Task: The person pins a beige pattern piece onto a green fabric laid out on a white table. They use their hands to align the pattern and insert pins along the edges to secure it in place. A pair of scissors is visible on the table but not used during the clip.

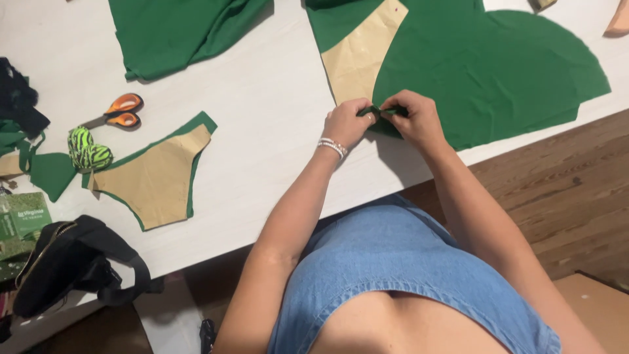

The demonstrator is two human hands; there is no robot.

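Note:
My left hand (347, 121) and my right hand (414, 117) meet at the near corner of a large green fabric piece (498, 72) on the white table (275, 118). Both hands pinch the fabric's edge between fingers and thumbs, close together. A tan paper pattern piece (357, 56) lies on the fabric just beyond my left hand. A beaded bracelet sits on my left wrist.
Orange-handled scissors (118, 111) lie at the left. Near them are a tan pattern on green fabric (157, 177), a green zebra-print item (88, 151), more green fabric (177, 33) at the top and a black bag (65, 262) at the table's near edge. Wooden floor lies to the right.

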